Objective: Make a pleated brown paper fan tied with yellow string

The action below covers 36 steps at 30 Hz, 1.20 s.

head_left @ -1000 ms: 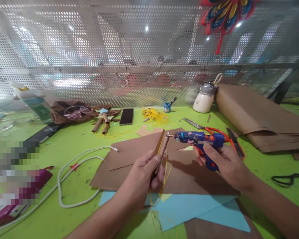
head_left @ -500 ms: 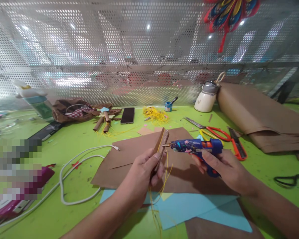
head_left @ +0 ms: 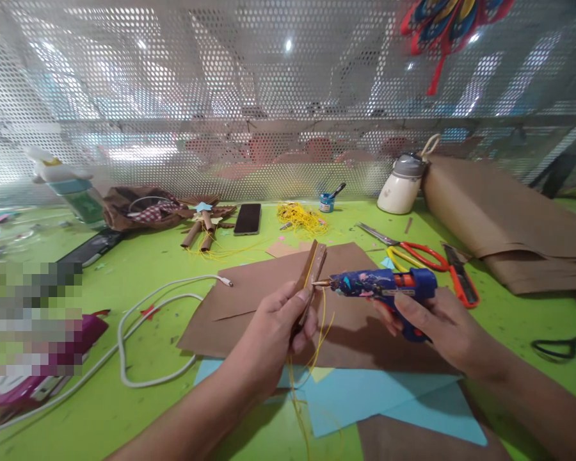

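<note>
Glue gun (head_left: 384,283) sits gripped in right hand (head_left: 444,320), nozzle (head_left: 322,282) right at folded brown paper strip (head_left: 320,259). Left hand (head_left: 281,317) pinches strip's lower end above brown sheet (head_left: 249,291). Yellow string (head_left: 320,342) dangles below; scissors (head_left: 388,241) lie behind gun.

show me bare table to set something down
At right, bare table shows between the paper bundle and black loop; at near left, between the white cable and left forearm. The middle is crowded with a brown sheet, blue paper, scissors and the glue gun.
</note>
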Motion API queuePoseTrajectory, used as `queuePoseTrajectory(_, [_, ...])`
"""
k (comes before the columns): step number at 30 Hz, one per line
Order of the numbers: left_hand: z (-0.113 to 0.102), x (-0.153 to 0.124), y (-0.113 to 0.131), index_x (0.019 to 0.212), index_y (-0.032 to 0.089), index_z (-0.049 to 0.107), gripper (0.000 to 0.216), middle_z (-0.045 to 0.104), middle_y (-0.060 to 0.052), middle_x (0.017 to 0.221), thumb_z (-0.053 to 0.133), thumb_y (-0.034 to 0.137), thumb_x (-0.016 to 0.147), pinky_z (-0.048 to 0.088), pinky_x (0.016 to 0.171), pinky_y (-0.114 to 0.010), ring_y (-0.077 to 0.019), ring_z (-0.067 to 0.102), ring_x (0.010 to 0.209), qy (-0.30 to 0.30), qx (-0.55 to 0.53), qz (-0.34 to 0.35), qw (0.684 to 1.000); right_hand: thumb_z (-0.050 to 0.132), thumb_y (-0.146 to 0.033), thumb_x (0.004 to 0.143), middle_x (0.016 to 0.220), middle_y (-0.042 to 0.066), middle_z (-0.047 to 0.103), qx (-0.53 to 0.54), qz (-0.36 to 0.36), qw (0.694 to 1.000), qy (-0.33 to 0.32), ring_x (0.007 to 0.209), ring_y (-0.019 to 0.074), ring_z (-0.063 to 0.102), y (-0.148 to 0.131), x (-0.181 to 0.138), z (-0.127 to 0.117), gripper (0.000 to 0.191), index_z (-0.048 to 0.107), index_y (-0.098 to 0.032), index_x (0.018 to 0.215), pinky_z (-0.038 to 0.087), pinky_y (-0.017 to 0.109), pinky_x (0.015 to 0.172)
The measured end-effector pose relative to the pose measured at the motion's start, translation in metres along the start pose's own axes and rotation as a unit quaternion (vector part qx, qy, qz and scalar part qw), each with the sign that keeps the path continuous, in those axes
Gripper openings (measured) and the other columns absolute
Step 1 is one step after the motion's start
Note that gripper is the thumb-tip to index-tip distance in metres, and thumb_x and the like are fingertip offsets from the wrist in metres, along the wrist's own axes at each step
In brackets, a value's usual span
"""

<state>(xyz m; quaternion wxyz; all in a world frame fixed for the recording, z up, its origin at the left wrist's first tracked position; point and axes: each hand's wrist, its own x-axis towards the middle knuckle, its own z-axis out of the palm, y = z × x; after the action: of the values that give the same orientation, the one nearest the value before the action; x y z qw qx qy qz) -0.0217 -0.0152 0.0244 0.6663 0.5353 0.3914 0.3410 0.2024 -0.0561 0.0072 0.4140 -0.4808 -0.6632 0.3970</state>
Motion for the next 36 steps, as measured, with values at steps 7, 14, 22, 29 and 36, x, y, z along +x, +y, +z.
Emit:
queuePoseTrajectory(7, [-0.001, -0.001, 0.000, 0.068, 0.016, 0.045, 0.025, 0.046, 0.003, 0.055, 0.044, 0.034, 0.085, 0.025, 0.045, -0.019, -0.0051, 0.034, 0.044, -0.005, 0.019, 0.005, 1.000, 0.039, -0.043, 0.091, 0.067, 0.004, 0.051, -0.021, 0.001, 1.000, 0.004, 0.062, 0.0136, 0.048, -0.002, -0.001, -0.001, 0.036, 0.053, -0.016, 0.070, 0.038, 0.026, 0.057])
queuePoseTrajectory(14, [0.000, 0.000, -0.001, 0.069, 0.016, 0.048, 0.026, 0.045, 0.003, 0.054, 0.045, 0.037, 0.084, 0.023, 0.043, -0.020, -0.0058, 0.032, 0.044, -0.002, 0.028, 0.003, 1.000, 0.041, -0.044, 0.090, 0.069, 0.004, 0.052, 0.003, 0.005, 0.999, 0.043, 0.063, 0.0139, 0.048, 0.002, 0.003, -0.001, 0.035, 0.053, -0.017, 0.072, 0.039, 0.026, 0.058])
queuePoseTrajectory(22, [0.000, -0.001, 0.000, 0.068, 0.015, 0.047, 0.028, 0.045, 0.002, 0.055, 0.043, 0.036, 0.087, 0.024, 0.044, -0.019, -0.0054, 0.032, 0.045, -0.008, 0.034, 0.010, 0.999, 0.041, -0.042, 0.090, 0.069, 0.003, 0.051, 0.090, 0.012, 0.996, 0.025, 0.060, 0.0128, 0.047, 0.007, 0.002, 0.003, 0.033, 0.054, -0.016, 0.076, 0.038, 0.025, 0.056])
queuePoseTrajectory(29, [0.001, -0.003, 0.002, 0.076, 0.014, 0.050, 0.025, 0.045, 0.002, 0.056, 0.042, 0.034, 0.088, 0.021, 0.043, -0.019, -0.0047, 0.030, 0.044, -0.007, 0.006, 0.005, 1.000, 0.040, -0.041, 0.091, 0.063, 0.003, 0.050, 0.134, 0.032, 0.990, -0.005, 0.058, 0.0121, 0.046, 0.007, 0.003, 0.008, 0.035, 0.054, -0.015, 0.073, 0.035, 0.025, 0.053])
queuePoseTrajectory(36, [0.003, -0.004, 0.000, 0.087, 0.014, 0.051, 0.022, 0.043, 0.004, 0.056, 0.044, 0.035, 0.087, 0.020, 0.042, -0.018, -0.0046, 0.028, 0.044, -0.017, -0.038, 0.003, 0.999, 0.044, -0.040, 0.089, 0.067, 0.002, 0.050, 0.235, 0.029, 0.969, 0.066, 0.055, 0.0121, 0.044, 0.007, 0.008, 0.006, 0.027, 0.057, -0.016, 0.086, 0.039, 0.026, 0.050])
